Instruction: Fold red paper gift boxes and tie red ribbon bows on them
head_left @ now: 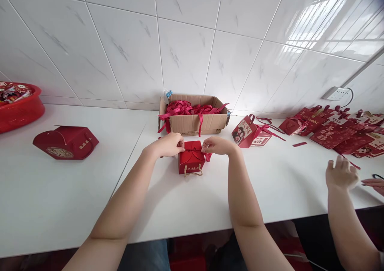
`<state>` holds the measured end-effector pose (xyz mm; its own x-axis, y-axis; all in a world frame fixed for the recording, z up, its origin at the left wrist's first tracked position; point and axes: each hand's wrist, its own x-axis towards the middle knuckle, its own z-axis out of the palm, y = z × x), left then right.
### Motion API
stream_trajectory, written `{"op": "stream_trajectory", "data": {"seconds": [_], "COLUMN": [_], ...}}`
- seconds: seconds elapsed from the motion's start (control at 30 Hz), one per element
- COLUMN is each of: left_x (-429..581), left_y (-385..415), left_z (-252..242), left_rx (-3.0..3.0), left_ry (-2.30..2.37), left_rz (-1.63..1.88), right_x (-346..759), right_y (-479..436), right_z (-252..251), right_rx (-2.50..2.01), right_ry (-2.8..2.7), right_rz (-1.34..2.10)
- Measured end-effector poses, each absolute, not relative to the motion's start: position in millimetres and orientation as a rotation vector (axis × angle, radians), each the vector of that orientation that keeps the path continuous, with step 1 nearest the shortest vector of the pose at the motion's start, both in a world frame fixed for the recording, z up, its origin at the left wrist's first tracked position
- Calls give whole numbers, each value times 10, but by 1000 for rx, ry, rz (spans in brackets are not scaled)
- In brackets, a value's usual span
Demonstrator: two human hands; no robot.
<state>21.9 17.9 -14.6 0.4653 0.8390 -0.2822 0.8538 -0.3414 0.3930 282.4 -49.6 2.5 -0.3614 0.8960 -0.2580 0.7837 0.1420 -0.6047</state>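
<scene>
The small red box (pixel 191 159) sits on the white bench (pixel 180 211), just in front of the cardboard carton (pixel 198 125), its rope handle (pixel 193 173) on the side away from the carton. The left hand (pixel 170 144) and right hand (pixel 218 145) each have their fingers pinched together on the red ribbon (pixel 193 149) across its top. Left of the carton stands a dark red box (pixel 68 143); just right of it, a ribboned box (pixel 251 134).

Open tabletop (pixel 186 207) before red box (pixel 192 159), carton (pixel 186 126) blocking behind, far right apparently crowded by gift bags (pixel 330 135)
</scene>
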Motion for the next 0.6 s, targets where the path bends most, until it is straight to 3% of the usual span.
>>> {"op": "stream_trajectory", "data": {"seconds": [0.23,0.4,0.6], "left_x": [244,239,225], "left_y": [161,175,191], "left_z": [-124,-154,-178], "left_rx": [2252,2275,2262], "left_ry": [1345,1325,1298], "left_rz": [-48,-40,-59], "right_x": [4184,4651,4396], "right_y": [-1212,-651,-134], "right_z": [-65,-495,-607], "right_rx": [-1722,-1832,-2071], "right_ry": [-2114,-1870,-1716], "right_rz": [954,674,496]}}
